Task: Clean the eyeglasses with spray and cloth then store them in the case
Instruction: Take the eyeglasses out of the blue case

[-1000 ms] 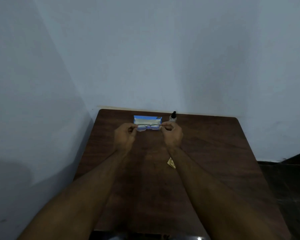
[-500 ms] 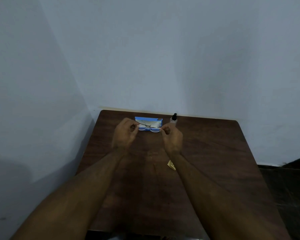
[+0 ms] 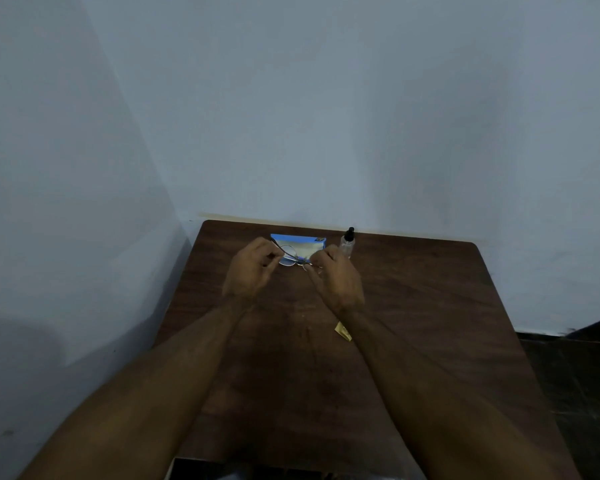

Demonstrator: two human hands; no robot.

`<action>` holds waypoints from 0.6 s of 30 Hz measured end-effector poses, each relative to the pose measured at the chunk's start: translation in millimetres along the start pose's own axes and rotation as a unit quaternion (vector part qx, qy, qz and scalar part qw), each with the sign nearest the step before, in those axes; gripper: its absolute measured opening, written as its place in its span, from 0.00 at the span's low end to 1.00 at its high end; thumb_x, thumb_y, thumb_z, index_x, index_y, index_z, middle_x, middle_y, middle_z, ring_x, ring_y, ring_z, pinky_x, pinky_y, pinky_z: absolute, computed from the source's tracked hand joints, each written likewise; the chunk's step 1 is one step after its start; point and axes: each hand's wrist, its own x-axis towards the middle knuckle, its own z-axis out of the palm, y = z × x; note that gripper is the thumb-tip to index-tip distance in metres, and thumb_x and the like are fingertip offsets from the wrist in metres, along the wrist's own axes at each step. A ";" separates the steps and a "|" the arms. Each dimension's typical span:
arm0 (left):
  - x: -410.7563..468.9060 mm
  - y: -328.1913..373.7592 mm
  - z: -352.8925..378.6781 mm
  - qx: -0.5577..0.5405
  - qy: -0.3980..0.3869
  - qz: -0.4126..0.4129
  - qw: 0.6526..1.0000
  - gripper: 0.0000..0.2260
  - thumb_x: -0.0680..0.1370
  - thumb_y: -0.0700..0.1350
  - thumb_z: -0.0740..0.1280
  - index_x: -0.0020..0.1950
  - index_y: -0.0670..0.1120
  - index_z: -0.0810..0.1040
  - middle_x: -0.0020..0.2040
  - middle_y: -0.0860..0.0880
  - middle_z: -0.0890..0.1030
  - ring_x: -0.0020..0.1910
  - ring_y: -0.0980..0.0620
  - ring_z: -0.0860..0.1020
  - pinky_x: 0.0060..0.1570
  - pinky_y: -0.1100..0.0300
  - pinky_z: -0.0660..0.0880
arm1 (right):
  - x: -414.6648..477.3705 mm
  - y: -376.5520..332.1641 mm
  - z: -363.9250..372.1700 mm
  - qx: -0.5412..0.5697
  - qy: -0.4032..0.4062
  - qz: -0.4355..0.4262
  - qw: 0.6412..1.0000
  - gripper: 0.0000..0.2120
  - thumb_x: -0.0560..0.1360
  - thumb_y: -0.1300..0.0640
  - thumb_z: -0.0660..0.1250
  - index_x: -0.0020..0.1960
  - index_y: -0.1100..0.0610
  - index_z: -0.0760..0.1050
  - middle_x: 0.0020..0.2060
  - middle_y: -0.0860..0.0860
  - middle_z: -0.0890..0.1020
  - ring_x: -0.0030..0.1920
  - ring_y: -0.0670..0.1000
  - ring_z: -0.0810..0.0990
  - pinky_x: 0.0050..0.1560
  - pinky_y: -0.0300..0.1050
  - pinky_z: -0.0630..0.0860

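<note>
Both hands, left hand (image 3: 252, 268) and right hand (image 3: 336, 275), pinch the eyeglasses (image 3: 292, 257) by their ends. Thin, light, fragile frame: probably best held at the hinges, off the lenses.

The case (image 3: 313, 241) sits at the table's (image 3: 430, 306) far edge, bottle (image 3: 347, 244) to its right.

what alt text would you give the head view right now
A person's left hand and right hand each pinch an end of thin-framed eyeglasses, held in front of a blue case at the far edge of a dark wooden table. A small spray bottle stands just right of the case.
</note>
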 end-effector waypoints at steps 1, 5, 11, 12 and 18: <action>0.0 0.1 0.8 0.004 -0.004 0.000 1.000 0.03 0.78 0.36 0.75 0.51 0.42 0.85 0.49 0.47 0.82 0.45 0.52 0.82 0.44 0.55 0.84 | 1.8 -3.3 0.0 0.007 -0.007 -0.001 1.000 0.08 0.82 0.49 0.69 0.54 0.53 0.80 0.52 0.50 0.78 0.51 0.50 0.77 0.41 0.49 0.77; 0.5 0.1 2.9 0.028 -0.014 -0.002 1.000 0.03 0.78 0.37 0.75 0.51 0.43 0.85 0.49 0.48 0.83 0.46 0.52 0.82 0.44 0.53 0.83 | 10.2 -11.5 -0.3 0.032 -0.043 -0.001 0.999 0.11 0.83 0.48 0.66 0.56 0.54 0.82 0.53 0.51 0.79 0.52 0.51 0.77 0.43 0.50 0.78; -1.9 -0.7 -1.3 0.022 -0.012 -0.015 1.000 0.03 0.78 0.37 0.75 0.51 0.42 0.85 0.49 0.46 0.84 0.45 0.50 0.82 0.45 0.50 0.83 | 12.4 -12.3 -0.6 0.058 -0.016 -0.039 0.997 0.03 0.82 0.56 0.68 0.52 0.55 0.80 0.50 0.51 0.79 0.50 0.52 0.78 0.42 0.45 0.72; -2.8 -1.8 -1.4 0.019 -0.008 -0.021 1.000 0.03 0.78 0.37 0.75 0.51 0.42 0.85 0.48 0.46 0.84 0.45 0.49 0.82 0.44 0.49 0.83 | 12.6 -12.6 -2.1 0.079 -0.002 -0.032 0.996 0.02 0.82 0.58 0.68 0.51 0.56 0.80 0.49 0.51 0.78 0.49 0.51 0.78 0.42 0.45 0.73; -10.0 -11.4 -2.5 0.022 0.010 -0.057 0.998 0.03 0.78 0.38 0.75 0.50 0.43 0.84 0.48 0.47 0.83 0.46 0.49 0.82 0.45 0.46 0.81 | 10.3 -5.3 -11.6 0.173 0.111 0.061 0.977 0.03 0.84 0.60 0.65 0.52 0.56 0.77 0.49 0.48 0.79 0.48 0.46 0.77 0.42 0.40 0.74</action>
